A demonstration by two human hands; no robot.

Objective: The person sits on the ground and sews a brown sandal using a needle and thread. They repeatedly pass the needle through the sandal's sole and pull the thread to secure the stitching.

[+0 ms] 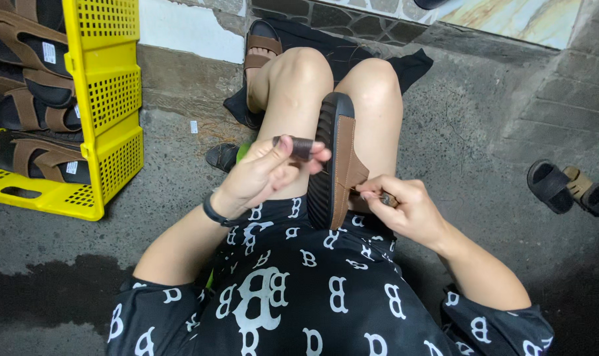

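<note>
Black ribbed-sole sandal [334, 165] with brown strap stands on edge on the person's lap, between the knees. Left hand [263, 173] fingers pinch a small dark cylindrical piece [301, 147] against the sole. Right hand [405, 207] fingers clenched on a small tool, too hidden to identify, at the strap. Yellow perforated plastic crate [108, 99] of similar sandals sits left on rough concrete floor [484, 112].

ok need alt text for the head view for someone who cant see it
Seen from above, a seated person holds a black-soled sandal with a brown strap on edge across the lap: the left hand pinches a small dark piece, and the right hand grips the strap. A yellow crate of similar sandals stands on the concrete floor.
</note>
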